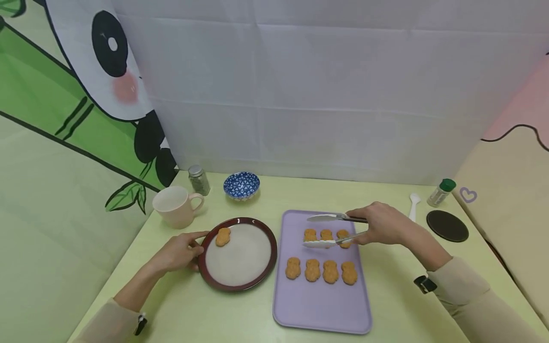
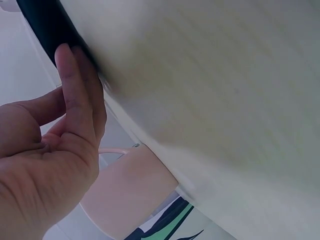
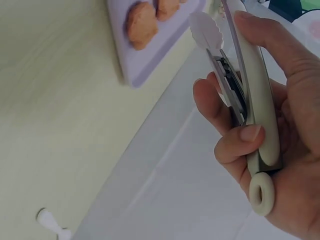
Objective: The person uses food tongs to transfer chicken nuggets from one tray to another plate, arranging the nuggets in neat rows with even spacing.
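My left hand (image 1: 182,252) touches the left rim of a round plate (image 1: 240,288) with a dark red-brown border and pale centre. Its fingers (image 2: 75,95) reach the rim fairly straight. One golden-brown, rounded cookie-like piece (image 1: 223,237) lies at the plate's upper left. In my right hand (image 1: 379,224) is a pair of tongs (image 3: 260,95) with pale handles and scalloped tips, gripped between thumb and curled fingers. The spread tongs hang over the lilac tray (image 1: 319,309), their near tip overlapping the back row of similar pieces (image 1: 326,234). A front row of pieces (image 1: 330,272) lies nearer me.
A pale pink mug (image 1: 173,207), a shaker jar (image 1: 199,180) and a blue patterned bowl (image 1: 241,186) stand at the back left. At the back right are a white spoon (image 1: 414,205), a green-capped bottle (image 1: 442,192) and a black disc (image 1: 447,226). Fabric walls enclose the table.
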Demonstrator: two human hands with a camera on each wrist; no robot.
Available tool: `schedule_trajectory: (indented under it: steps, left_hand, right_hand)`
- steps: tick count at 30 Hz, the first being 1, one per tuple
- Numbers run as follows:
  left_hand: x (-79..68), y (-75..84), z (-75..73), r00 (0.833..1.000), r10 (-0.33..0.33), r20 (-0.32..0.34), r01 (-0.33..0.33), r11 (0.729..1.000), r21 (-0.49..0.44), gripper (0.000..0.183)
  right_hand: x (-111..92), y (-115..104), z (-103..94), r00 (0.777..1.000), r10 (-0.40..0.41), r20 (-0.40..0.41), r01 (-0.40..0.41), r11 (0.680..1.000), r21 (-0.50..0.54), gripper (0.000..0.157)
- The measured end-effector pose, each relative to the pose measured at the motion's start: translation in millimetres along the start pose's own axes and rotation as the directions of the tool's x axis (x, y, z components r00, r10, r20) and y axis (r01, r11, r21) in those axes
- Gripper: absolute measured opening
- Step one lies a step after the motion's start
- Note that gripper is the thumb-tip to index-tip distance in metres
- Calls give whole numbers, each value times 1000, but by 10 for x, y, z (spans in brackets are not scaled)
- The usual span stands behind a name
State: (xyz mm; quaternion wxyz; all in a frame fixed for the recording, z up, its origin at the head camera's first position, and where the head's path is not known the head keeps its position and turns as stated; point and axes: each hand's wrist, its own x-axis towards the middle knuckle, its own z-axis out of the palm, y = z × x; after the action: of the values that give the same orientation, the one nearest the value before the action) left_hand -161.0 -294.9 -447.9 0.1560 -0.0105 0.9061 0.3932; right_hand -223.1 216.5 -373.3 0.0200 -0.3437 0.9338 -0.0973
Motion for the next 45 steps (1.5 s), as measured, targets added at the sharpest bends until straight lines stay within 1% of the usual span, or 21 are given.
schedule_trajectory:
  steps: [4, 9, 17, 21, 24, 27, 32, 35, 40, 45]
  left_hand:
    - [9, 2, -1, 1000, -1, 1, 1, 1000, -2, 50]
    - [2, 1, -5, 1000, -2, 2, 2, 1000, -1, 50]
    - [6, 6, -8, 1000, 1, 2, -1, 1000, 10, 50]
    - [3, 11, -13, 1000, -6, -1, 6, 1000, 19, 50]
    - [8, 14, -12, 1000, -2, -5, 2, 1000, 18, 49]
    - [6, 4, -5, 1000, 5, -7, -5, 1000, 10, 50]
    - [0, -38, 11, 1000, 16, -15, -16, 1000, 19, 49]
    - [6, -54, 16, 999, 28, -21, -28, 999, 31, 48]
    - [8, -41, 8, 998, 49, -24, -48, 998, 40, 48]
    - [10, -20, 7, 999, 47, -23, -46, 998, 34, 49]
  right_hand:
    - [-65, 85, 24, 1000, 2, 23, -2, 1000, -12, 62]
    - [-50, 95, 70, 999, -5, 44, 4, 1000, 9, 57]
    - [-44, 65, 88, 999, -19, 25, 20, 1000, -7, 54]
    - [3, -6, 76, 999, -32, -5, 32, 999, 15, 55]
    - [115, -127, 57, 999, -40, -29, 41, 999, 34, 56]
    - [291, -327, 48, 998, -51, -34, 52, 998, 45, 56]
    - [634, -720, 112, 995, -97, -22, 98, 995, 18, 57]
    - [803, -904, 177, 992, -125, -10, 125, 992, -5, 57]
    - [1003, -1059, 293, 989, -150, -4, 150, 989, -1, 56]
    - [1114, -1121, 381, 991, -135, 10, 135, 991, 5, 57]
